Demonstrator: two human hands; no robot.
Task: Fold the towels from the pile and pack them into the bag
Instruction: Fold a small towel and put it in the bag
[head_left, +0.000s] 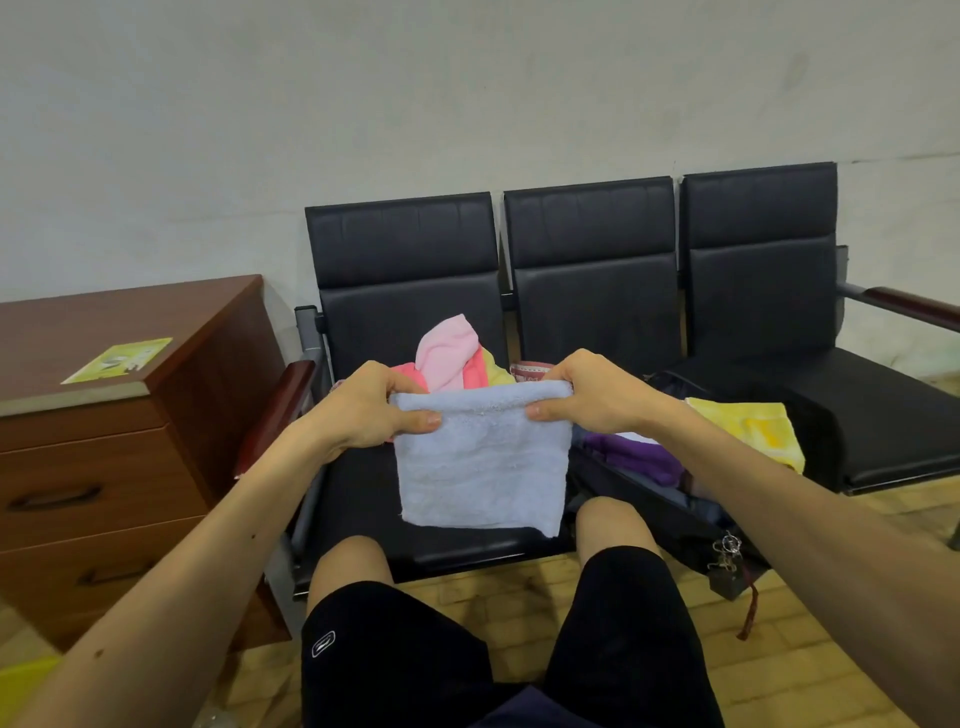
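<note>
Blue towel (480, 467), hanging below both hands' grip

Bare-armed, in black shorts (623, 649) with a small, seemingly white-outlined logo (323, 644).

Pale blue towel (480, 467), pink-and-yellow pile (452, 358) (plain), 3 black seats (592, 270), yellow towel (753, 431)
</note>
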